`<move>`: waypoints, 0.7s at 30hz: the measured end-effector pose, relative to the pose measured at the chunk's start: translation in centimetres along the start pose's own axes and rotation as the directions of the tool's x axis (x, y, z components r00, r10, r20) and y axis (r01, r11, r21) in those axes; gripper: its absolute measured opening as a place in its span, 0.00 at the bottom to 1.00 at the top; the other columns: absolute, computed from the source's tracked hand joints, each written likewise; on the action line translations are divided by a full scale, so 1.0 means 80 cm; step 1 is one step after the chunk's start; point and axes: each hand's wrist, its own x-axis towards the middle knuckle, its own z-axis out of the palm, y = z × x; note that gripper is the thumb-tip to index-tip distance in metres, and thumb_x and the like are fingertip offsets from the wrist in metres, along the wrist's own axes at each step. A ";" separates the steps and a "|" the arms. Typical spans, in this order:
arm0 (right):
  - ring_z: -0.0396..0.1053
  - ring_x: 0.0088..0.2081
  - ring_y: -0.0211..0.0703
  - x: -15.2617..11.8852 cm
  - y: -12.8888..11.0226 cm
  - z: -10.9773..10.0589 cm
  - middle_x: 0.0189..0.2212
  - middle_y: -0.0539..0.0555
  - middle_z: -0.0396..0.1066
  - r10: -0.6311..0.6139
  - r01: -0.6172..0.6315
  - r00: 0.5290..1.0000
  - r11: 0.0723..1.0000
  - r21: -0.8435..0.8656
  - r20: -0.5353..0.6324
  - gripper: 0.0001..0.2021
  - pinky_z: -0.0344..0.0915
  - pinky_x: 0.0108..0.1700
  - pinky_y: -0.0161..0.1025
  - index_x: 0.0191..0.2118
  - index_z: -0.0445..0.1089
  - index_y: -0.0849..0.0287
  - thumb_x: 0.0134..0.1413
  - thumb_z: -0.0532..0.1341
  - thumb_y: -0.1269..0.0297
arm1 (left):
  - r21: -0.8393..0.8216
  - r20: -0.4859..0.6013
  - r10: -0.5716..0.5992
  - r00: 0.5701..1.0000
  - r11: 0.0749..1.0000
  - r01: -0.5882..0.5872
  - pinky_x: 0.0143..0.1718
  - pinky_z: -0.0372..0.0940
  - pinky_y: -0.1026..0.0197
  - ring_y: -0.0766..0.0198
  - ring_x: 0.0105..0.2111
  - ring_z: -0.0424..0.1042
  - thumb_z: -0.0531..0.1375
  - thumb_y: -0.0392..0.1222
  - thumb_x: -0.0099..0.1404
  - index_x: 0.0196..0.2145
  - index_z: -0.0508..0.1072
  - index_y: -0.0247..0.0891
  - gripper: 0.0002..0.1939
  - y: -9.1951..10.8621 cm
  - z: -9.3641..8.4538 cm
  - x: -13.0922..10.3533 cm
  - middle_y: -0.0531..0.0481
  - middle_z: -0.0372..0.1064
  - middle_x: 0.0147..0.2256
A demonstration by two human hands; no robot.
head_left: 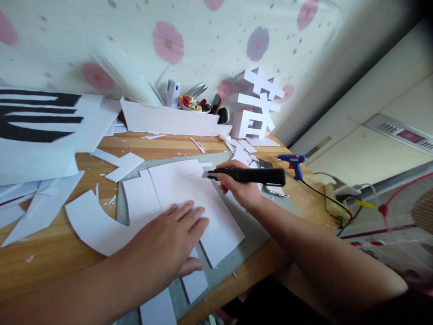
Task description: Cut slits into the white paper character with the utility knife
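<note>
My right hand (239,183) is wrapped round a black utility knife (250,176). The knife's blade points left, its tip at the upper part of a white board (196,180). Flat on that board lies my left hand (179,234), fingers spread and pointing right, with nothing in it. Faint cut lines show on the board near the blade. Beneath is a grey-green cutting mat (223,266). A curved white piece (91,221) extends from under my left forearm, and narrower white strips show below my left hand.
Along the back stand a white box (169,119) holding tools and a white three-dimensional character (259,104). A blue glue gun (294,163) with a black cord lies at the right, near a power strip (333,203). White sheets with black stripes (40,117) fill the left.
</note>
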 end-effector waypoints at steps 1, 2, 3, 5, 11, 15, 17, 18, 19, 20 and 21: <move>0.66 0.20 0.36 0.000 0.006 0.002 0.19 0.43 0.68 -0.017 0.017 1.000 0.999 -0.039 0.009 0.13 0.65 0.25 0.36 0.42 0.71 0.57 0.56 0.67 0.56 | 0.000 0.009 -0.024 1.000 1.000 0.024 0.58 0.69 0.32 0.30 0.62 0.67 0.76 0.53 0.55 0.60 0.73 0.31 0.40 0.000 -0.001 0.001 0.27 0.66 0.62; 0.66 0.21 0.36 -0.001 0.012 0.003 0.20 0.44 0.68 -0.035 0.036 0.999 0.996 -0.086 0.017 0.12 0.65 0.26 0.36 0.42 0.71 0.57 0.57 0.67 0.57 | -0.002 0.024 -0.052 0.998 0.999 0.052 0.59 0.68 0.31 0.28 0.62 0.66 0.76 0.53 0.53 0.61 0.72 0.30 0.43 0.000 -0.002 0.002 0.25 0.64 0.63; 0.67 0.22 0.36 -0.004 0.017 0.004 0.22 0.45 0.69 -0.053 0.055 0.998 0.990 -0.132 0.022 0.11 0.65 0.28 0.37 0.43 0.72 0.56 0.58 0.67 0.57 | -0.008 0.044 -0.078 0.996 0.997 0.078 0.59 0.67 0.29 0.27 0.63 0.64 0.77 0.53 0.52 0.61 0.72 0.29 0.44 0.000 -0.003 0.004 0.24 0.62 0.64; 0.69 0.26 0.38 -0.010 0.025 0.002 0.25 0.47 0.71 -0.073 0.078 0.997 0.977 -0.200 0.031 0.10 0.66 0.30 0.38 0.44 0.73 0.55 0.60 0.67 0.57 | -0.024 0.098 -0.117 0.988 0.992 0.120 0.61 0.64 0.27 0.26 0.64 0.61 0.77 0.54 0.52 0.61 0.71 0.29 0.45 0.001 -0.007 0.006 0.24 0.59 0.65; 0.72 0.31 0.42 -0.018 0.030 -0.002 0.29 0.49 0.74 -0.039 0.047 0.998 0.974 -0.220 0.040 0.11 0.68 0.33 0.39 0.45 0.74 0.54 0.60 0.67 0.55 | 0.012 0.260 -0.146 0.954 0.989 0.148 0.63 0.60 0.26 0.28 0.68 0.54 0.74 0.55 0.57 0.65 0.67 0.31 0.44 0.006 -0.022 0.009 0.25 0.52 0.68; 0.73 0.30 0.41 -0.018 0.021 -0.001 0.29 0.49 0.75 -0.023 0.037 0.998 0.959 -0.280 0.051 0.11 0.68 0.33 0.40 0.44 0.74 0.54 0.58 0.68 0.56 | 0.017 0.313 -0.157 0.937 0.987 0.160 0.64 0.58 0.27 0.29 0.69 0.52 0.73 0.55 0.58 0.66 0.66 0.32 0.45 0.007 -0.025 0.012 0.26 0.50 0.68; 0.73 0.29 0.41 -0.018 0.018 0.000 0.29 0.49 0.76 -0.016 0.029 0.999 0.952 -0.305 0.048 0.11 0.69 0.33 0.40 0.44 0.74 0.54 0.57 0.68 0.56 | 0.017 0.303 -0.150 0.941 0.988 0.152 0.64 0.58 0.27 0.29 0.69 0.52 0.73 0.55 0.59 0.66 0.65 0.31 0.45 0.007 -0.025 0.014 0.25 0.50 0.68; 0.73 0.29 0.41 -0.017 0.016 0.001 0.28 0.49 0.76 -0.010 0.024 0.999 0.950 -0.311 0.049 0.12 0.69 0.33 0.40 0.43 0.74 0.54 0.57 0.67 0.56 | 0.017 0.296 -0.148 0.944 0.989 0.150 0.64 0.58 0.27 0.29 0.69 0.52 0.73 0.55 0.59 0.66 0.65 0.31 0.45 0.006 -0.025 0.014 0.25 0.50 0.68; 0.72 0.28 0.41 -0.017 0.014 0.001 0.28 0.49 0.76 -0.004 0.020 0.999 0.949 -0.313 0.052 0.12 0.69 0.33 0.39 0.43 0.74 0.54 0.57 0.67 0.55 | 0.015 0.293 -0.148 0.945 0.989 0.150 0.64 0.58 0.26 0.28 0.69 0.52 0.73 0.55 0.58 0.66 0.66 0.31 0.45 0.006 -0.025 0.014 0.25 0.50 0.68; 0.72 0.28 0.41 -0.017 0.012 0.002 0.27 0.49 0.76 -0.002 0.020 0.998 0.949 -0.316 0.058 0.12 0.69 0.32 0.39 0.43 0.74 0.54 0.57 0.67 0.55 | 0.012 0.290 -0.148 0.946 0.989 0.151 0.64 0.58 0.26 0.28 0.68 0.52 0.73 0.55 0.58 0.66 0.66 0.31 0.44 0.006 -0.024 0.014 0.25 0.51 0.68; 0.72 0.27 0.40 -0.017 0.011 0.003 0.27 0.49 0.76 -0.007 0.028 0.998 0.946 -0.322 0.065 0.11 0.69 0.32 0.39 0.43 0.74 0.55 0.57 0.67 0.56 | 0.009 0.289 -0.146 0.946 0.989 0.150 0.64 0.58 0.26 0.28 0.68 0.53 0.73 0.55 0.58 0.65 0.67 0.30 0.44 0.005 -0.023 0.014 0.25 0.52 0.68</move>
